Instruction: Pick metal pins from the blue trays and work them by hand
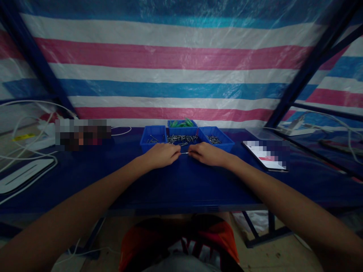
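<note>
- Head view, nearest: the wearer's orange and black clothing (181,241), with pale lettering on it, below the near edge of the blue table (181,189).
- Over the near-middle part of the table, the left hand (161,155) has its fingers closed on the left end of a thin metallic rod (184,153).
- Facing it, the right hand (207,154) pinches the right end of that rod, its fingers curled in. The rod lies level between the two hands, its short middle stretch bare.
- At the left, a flat white device (25,173) lies on the table, with pale cables (28,100) looping around and behind it.
- Well to the right of the right hand, a phone (265,156) lies with its lit screen up, partly pixelated.
- Just beyond the hands, the left blue bin (145,136) holds a few slender dark pieces; the right blue bin (227,144) holds more small metallic pieces.
- Between these bins is a spread heap of metallic pieces (183,139); whether a tray lies under it, I cannot tell.
- Behind the heap, the far blue bin (183,129) holds green objects (185,122).
- Farthest, a striped plastic sheet (181,88) in blue, white and pink hangs behind the table.
</note>
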Motion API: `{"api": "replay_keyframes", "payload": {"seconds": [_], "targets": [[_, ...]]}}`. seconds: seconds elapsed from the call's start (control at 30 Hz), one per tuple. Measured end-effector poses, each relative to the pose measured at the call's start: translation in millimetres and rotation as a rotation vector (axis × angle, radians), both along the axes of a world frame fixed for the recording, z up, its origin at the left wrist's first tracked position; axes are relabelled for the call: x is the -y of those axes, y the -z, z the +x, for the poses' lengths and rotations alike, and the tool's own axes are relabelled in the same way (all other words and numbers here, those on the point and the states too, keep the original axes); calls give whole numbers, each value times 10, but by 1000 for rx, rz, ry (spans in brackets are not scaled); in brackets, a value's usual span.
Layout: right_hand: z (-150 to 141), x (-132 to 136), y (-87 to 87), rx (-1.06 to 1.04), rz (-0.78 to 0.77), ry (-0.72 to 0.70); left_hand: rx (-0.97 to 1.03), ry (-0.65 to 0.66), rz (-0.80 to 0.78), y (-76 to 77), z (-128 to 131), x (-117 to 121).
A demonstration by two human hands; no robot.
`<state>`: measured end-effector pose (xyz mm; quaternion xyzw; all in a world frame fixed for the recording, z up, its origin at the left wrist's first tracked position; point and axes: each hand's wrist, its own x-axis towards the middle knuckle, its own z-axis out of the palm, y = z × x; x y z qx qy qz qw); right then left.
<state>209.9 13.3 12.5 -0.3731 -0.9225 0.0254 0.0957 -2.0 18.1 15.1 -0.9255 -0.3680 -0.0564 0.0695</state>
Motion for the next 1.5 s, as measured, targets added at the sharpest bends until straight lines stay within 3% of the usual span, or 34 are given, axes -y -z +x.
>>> {"api": "replay_keyframes", "payload": {"seconds": [1.5], "targets": [[-9,38,-29,-3,-19,8,-1,10,-15,1,0,-7]]}}
